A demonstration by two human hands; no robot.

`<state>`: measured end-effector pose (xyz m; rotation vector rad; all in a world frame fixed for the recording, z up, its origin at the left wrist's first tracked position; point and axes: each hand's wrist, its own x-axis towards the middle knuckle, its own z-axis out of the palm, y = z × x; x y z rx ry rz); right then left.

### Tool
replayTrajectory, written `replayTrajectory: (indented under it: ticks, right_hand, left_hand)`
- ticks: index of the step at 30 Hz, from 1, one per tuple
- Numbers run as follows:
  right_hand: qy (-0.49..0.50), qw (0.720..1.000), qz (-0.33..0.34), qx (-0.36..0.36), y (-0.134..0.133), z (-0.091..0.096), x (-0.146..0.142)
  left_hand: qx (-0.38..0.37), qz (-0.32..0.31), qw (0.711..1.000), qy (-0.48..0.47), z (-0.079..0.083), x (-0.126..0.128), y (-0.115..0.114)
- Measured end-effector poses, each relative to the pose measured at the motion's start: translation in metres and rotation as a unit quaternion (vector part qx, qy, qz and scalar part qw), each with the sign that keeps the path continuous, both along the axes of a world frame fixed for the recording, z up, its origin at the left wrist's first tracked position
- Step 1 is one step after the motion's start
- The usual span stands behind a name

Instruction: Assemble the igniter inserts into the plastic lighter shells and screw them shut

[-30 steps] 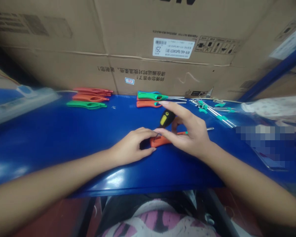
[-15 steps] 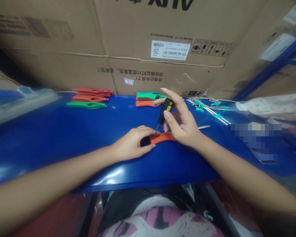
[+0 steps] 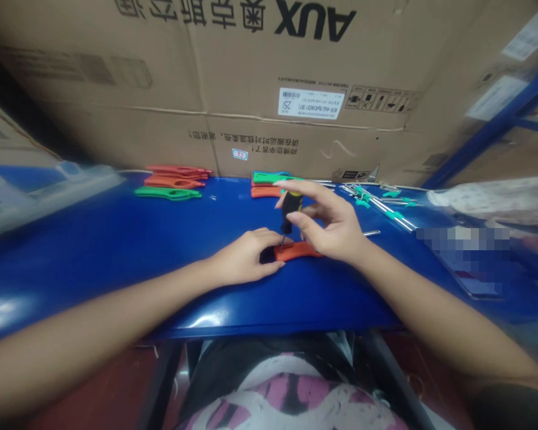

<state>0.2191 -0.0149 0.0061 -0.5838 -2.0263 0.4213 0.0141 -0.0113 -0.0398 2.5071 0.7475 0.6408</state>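
Observation:
An orange plastic handle [image 3: 296,250] lies on the blue table [image 3: 116,251] in front of me. My left hand [image 3: 244,258] is closed over its left end and pins it down. My right hand [image 3: 329,224] pinches a small screwdriver [image 3: 289,209] with a black and yellow grip, held nearly upright. The screwdriver's tip touches the orange handle near my left fingertips. A thin metal rod [image 3: 371,233] sticks out from behind my right hand.
Orange and green handles [image 3: 173,181] lie at the back left, and two more handles [image 3: 269,184] at the back centre. Several metal rods with teal parts [image 3: 383,200] lie at the back right. Big cardboard boxes [image 3: 269,83] wall off the far edge. A clear bag [image 3: 497,200] sits at the right.
My right hand raised the screwdriver from lying low to nearly upright and set its tip on the orange handle. The left hand stayed on the handle.

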Motion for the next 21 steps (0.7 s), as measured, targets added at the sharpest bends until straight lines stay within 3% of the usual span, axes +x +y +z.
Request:
replayTrajectory:
  ticks: [4, 10, 15, 21]
  right_hand:
    - [-0.053, 0.986, -0.046, 0.151, -0.001, 0.011, 0.001]
    - [-0.079, 0.993, 0.022, 0.080, -0.004, 0.026, 0.000]
    - [-0.084, 0.961, -0.077, 0.253, 0.001, 0.017, 0.007]
    - [-0.015, 0.996, -0.049, 0.077, 0.002, 0.009, 0.006]
  left_hand:
    - [-0.015, 0.037, 0.999, 0.005, 0.002, 0.003, -0.001]
    - [-0.083, 0.064, 0.994, 0.017, 0.010, 0.009, -0.004]
    - [-0.091, 0.063, 0.993, 0.033, 0.016, 0.016, -0.002]
    - [-0.079, 0.059, 0.995, 0.034, 0.010, 0.014, 0.001]
